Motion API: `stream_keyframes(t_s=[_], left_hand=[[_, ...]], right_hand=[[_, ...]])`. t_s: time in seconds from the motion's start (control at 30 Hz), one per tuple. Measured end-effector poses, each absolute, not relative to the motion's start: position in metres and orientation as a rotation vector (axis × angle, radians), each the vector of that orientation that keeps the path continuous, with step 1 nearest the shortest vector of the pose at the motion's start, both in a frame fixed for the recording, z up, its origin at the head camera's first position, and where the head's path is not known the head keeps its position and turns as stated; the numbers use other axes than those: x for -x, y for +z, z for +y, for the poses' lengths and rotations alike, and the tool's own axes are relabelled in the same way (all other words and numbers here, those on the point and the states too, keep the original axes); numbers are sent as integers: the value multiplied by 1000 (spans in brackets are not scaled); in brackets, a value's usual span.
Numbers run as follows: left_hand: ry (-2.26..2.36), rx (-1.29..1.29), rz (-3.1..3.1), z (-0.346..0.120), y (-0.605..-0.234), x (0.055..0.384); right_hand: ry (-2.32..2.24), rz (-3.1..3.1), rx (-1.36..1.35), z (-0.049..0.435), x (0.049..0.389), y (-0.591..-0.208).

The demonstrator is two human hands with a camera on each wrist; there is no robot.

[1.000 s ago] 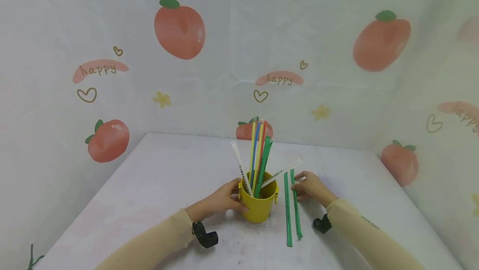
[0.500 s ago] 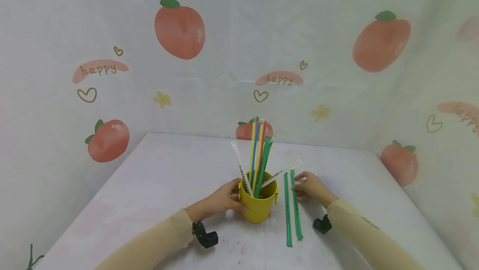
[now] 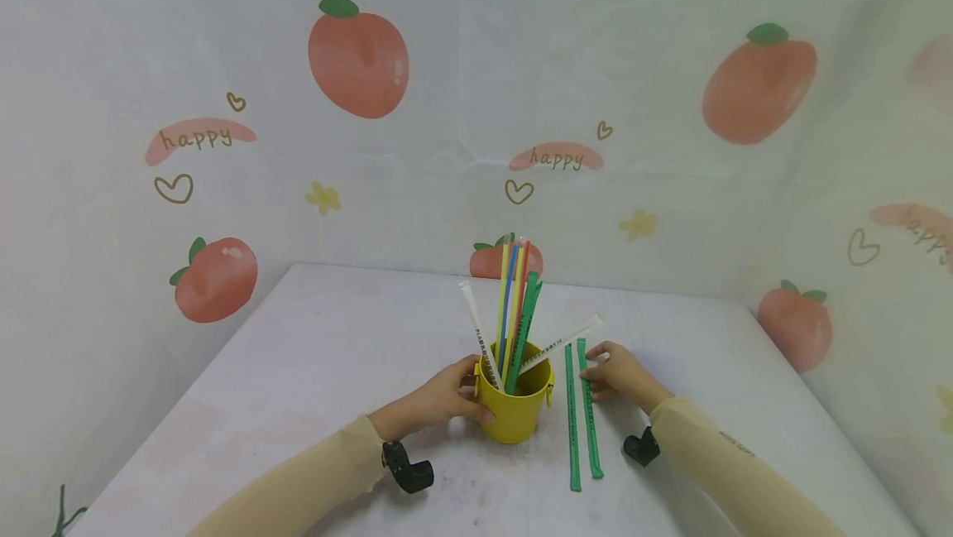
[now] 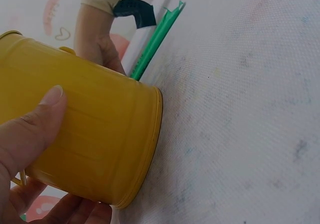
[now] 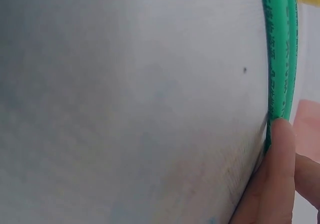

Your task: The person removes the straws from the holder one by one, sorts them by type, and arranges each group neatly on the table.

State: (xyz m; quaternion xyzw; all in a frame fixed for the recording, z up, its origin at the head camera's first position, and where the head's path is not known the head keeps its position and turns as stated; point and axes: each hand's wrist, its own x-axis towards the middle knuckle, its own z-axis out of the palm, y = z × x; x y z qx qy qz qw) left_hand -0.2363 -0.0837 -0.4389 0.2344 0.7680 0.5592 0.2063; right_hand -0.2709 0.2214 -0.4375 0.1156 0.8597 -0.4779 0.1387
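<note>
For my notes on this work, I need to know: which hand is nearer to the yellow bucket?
Left. The left hand grips the yellow bucket on its left side; the right hand is apart from it, touching the outer green straw.

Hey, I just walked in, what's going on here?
A person's left hand is gripping a small yellow bucket, which stands upright on the table with white straws, green straws and other coloured straws sticking out. The right hand is pinching the right one of two more green straws, near its far end. Those two lie side by side on the table, just right of the bucket.
</note>
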Motion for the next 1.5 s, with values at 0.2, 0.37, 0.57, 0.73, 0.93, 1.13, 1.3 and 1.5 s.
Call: stream_keyframes(t_s=[0.2,0.37,0.57,0.73,0.93,1.13,1.3,1.5], left_hand=[[1575,-665,2112,-84,-441,237],[1574,-656,2119,-84,-441,237],[1569,-650,2129,-83,-440,236],[1561,-650,2136,-83,-440,236],[1561,-641,2133,-83,-439,235],[1565,-639,2132,-84,-438,235],[1564,-639,2131,-84,-438,236],[1560,-655,2134,-84,-439,236]], right_hand=[[-1372,2492,-307,222,268,-435],[-1354,2500,-326,222,269,-435],[-1358,2492,-373,222,271,-437],[-1402,2465,-366,223,268,-436],[-1415,2495,-337,228,270,-428],[-1587,2468,-153,232,268,-406],[-1817,2396,86,235,261,-387],[-2019,2330,240,231,251,-367]])
